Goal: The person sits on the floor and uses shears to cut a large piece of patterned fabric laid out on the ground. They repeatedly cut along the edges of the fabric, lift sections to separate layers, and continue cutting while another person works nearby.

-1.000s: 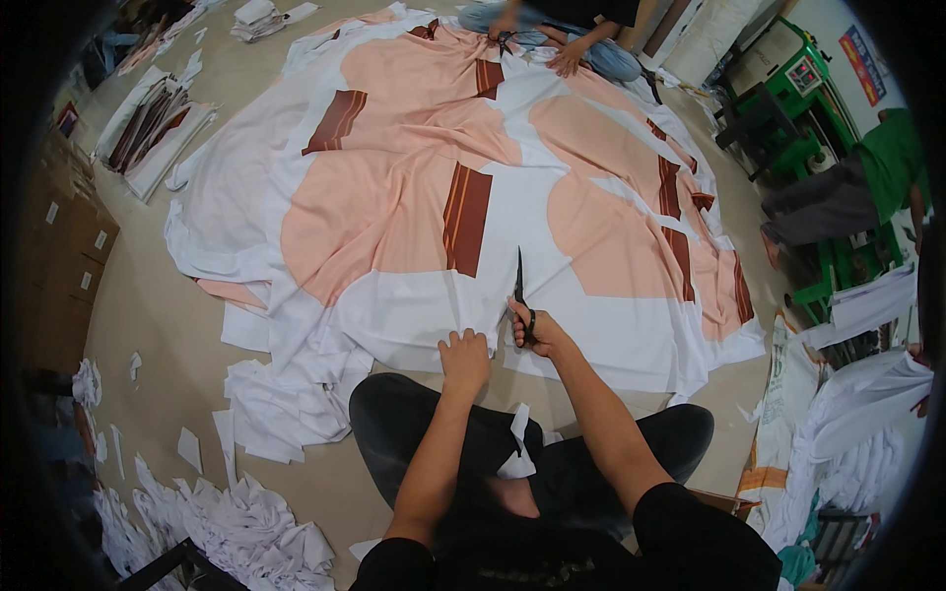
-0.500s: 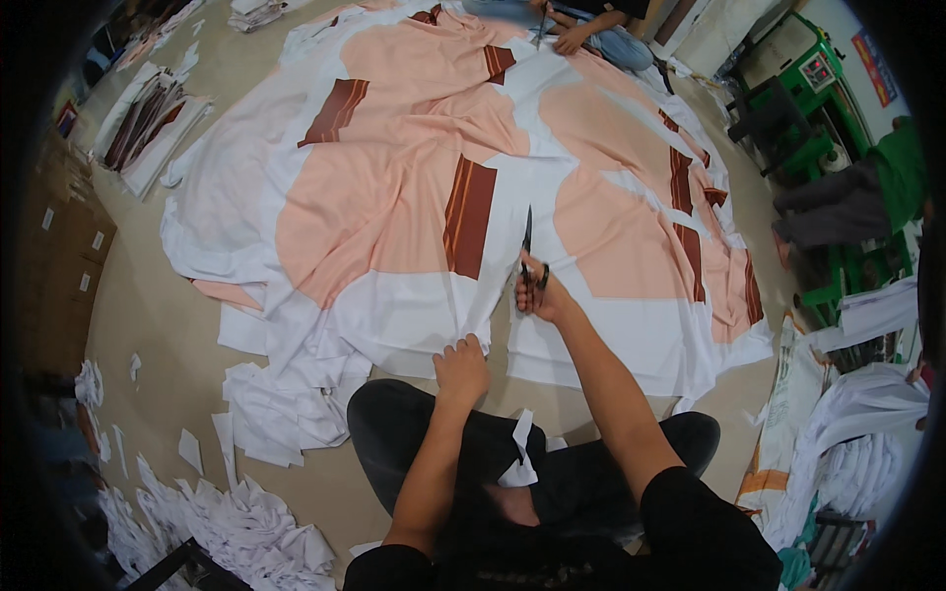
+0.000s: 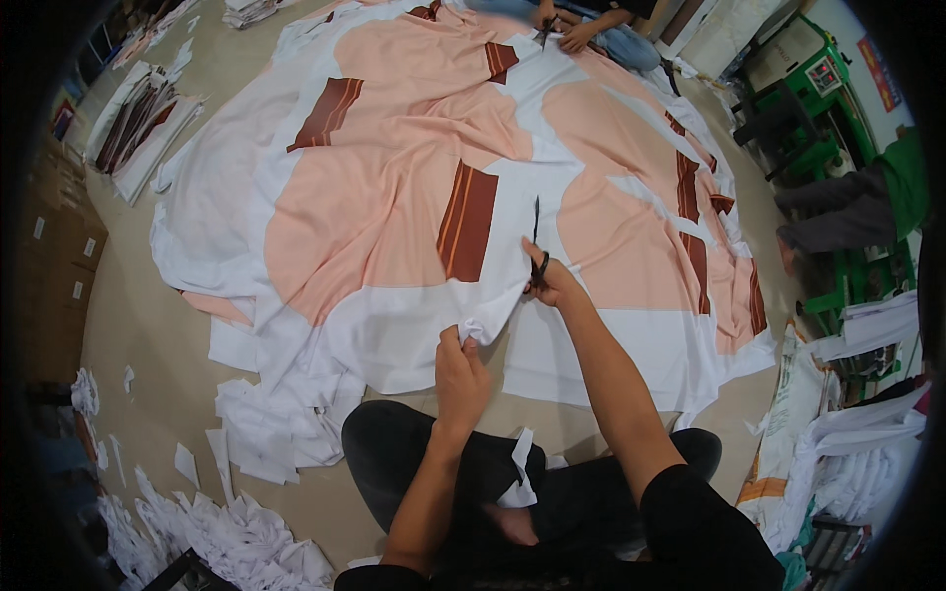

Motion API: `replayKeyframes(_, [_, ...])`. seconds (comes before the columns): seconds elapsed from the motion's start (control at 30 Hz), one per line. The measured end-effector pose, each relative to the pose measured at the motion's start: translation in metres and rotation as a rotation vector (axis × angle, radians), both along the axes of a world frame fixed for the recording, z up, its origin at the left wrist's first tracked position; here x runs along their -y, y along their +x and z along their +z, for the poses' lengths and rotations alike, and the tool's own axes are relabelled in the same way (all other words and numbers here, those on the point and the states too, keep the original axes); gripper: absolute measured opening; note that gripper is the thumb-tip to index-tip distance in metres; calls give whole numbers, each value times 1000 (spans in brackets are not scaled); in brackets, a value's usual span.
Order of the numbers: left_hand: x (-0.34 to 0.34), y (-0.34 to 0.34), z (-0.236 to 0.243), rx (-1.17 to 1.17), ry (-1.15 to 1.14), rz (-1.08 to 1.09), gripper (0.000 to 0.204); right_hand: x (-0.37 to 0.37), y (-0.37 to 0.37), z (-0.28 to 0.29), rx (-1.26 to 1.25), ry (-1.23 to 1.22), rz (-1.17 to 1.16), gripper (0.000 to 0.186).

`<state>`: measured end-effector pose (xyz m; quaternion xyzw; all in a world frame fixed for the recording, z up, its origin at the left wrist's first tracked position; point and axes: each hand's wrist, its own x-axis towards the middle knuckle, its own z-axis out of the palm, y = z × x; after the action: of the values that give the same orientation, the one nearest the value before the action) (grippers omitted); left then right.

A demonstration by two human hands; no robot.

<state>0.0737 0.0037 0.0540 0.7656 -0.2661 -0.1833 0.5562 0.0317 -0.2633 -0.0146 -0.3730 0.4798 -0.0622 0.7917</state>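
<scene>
A wide fabric sheet (image 3: 394,177), white with peach shapes and maroon striped bands, spreads over the floor before my crossed legs. My left hand (image 3: 461,369) pinches its near white edge, bunching and lifting it a little. Black-handled scissors (image 3: 538,261) are in my right hand (image 3: 554,284), blades pointing away from me over the white strip between two peach shapes. A slit runs from the near edge up to about the scissors, with floor showing through. Whether the blades are parted I cannot tell.
Across the sheet, another person's hands (image 3: 576,37) work with scissors. White scraps (image 3: 227,537) heap at lower left; a stack of cut pieces (image 3: 138,128) lies at far left beside cartons (image 3: 64,246). A green machine (image 3: 808,79) and a person in green (image 3: 902,187) are at right.
My left hand has raised the near fabric edge, which now bunches above its fingers. My right hand and the scissors have shifted slightly right. The cloth's left part has slid a little left.
</scene>
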Motion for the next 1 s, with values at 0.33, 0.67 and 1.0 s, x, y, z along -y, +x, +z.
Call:
replayKeyframes(0.33, [-6,6,16,101,198,-68,24,16,1,10,6,-19,94,62])
replayKeyframes(0.67, [-27,16,19,110,495,-305,28,-5,2,17,41,25,61,62])
replayKeyframes(1.0, [-33,26,43,473,-17,-309,41,-26,27,32,106,-31,-82,63])
